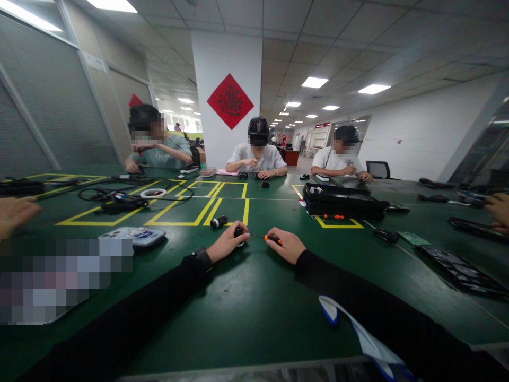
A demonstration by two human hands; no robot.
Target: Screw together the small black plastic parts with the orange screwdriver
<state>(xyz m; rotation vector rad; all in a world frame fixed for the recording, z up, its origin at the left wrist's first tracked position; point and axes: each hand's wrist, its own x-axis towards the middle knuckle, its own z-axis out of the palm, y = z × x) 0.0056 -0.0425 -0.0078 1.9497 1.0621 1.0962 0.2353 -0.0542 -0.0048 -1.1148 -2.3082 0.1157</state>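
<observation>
My left hand (227,244) is closed around a small black cylindrical part (238,232), which stands near the tabletop with something pale at its base. My right hand (289,246) grips an orange-and-black screwdriver (273,240). Its thin shaft points left toward the black part; whether the tip touches it is too small to tell. Just beyond my left hand, a similar black cylinder (219,221) with a pale band lies on its side on the green table (246,302).
Stacked black trays (344,201) stand at the right, with an orange screwdriver (334,216) before them. A phone-like item (139,239) and coiled cables (119,196) lie left. Three people sit opposite; other people's hands (18,215) reach in at both sides.
</observation>
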